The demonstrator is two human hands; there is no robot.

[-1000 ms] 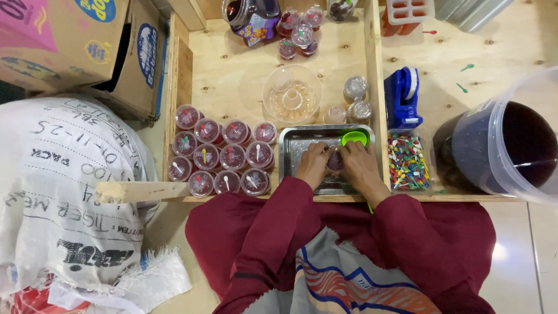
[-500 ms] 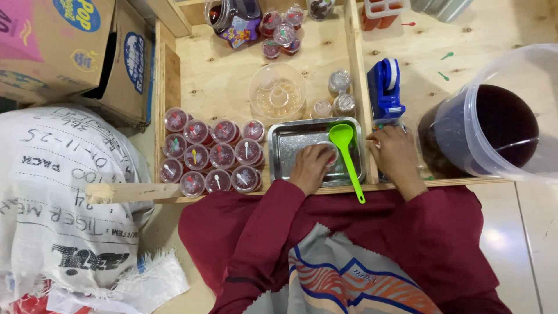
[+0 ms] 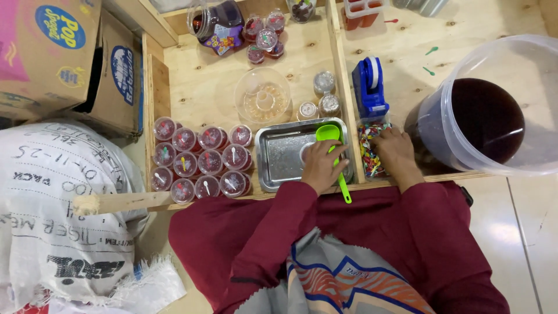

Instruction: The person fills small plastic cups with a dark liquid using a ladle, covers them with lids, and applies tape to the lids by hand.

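While the left hand (image 3: 321, 166) rests on the metal tray (image 3: 279, 152) at the wooden table's (image 3: 197, 87) front edge, fingers pinching a green scoop (image 3: 331, 142), the right hand (image 3: 395, 152) dips curled fingers into colourful sprinkles (image 3: 367, 152) beside a big tub (image 3: 494, 110). Cardboard boxes (image 3: 64, 52) stand left.

Twelve sealed cups (image 3: 200, 161) sit grouped, four more cups (image 3: 264, 36) up top, one metal tray (image 3: 279, 154), one green scoop (image 3: 331, 145), one bucket (image 3: 500, 110), two boxes (image 3: 70, 58).
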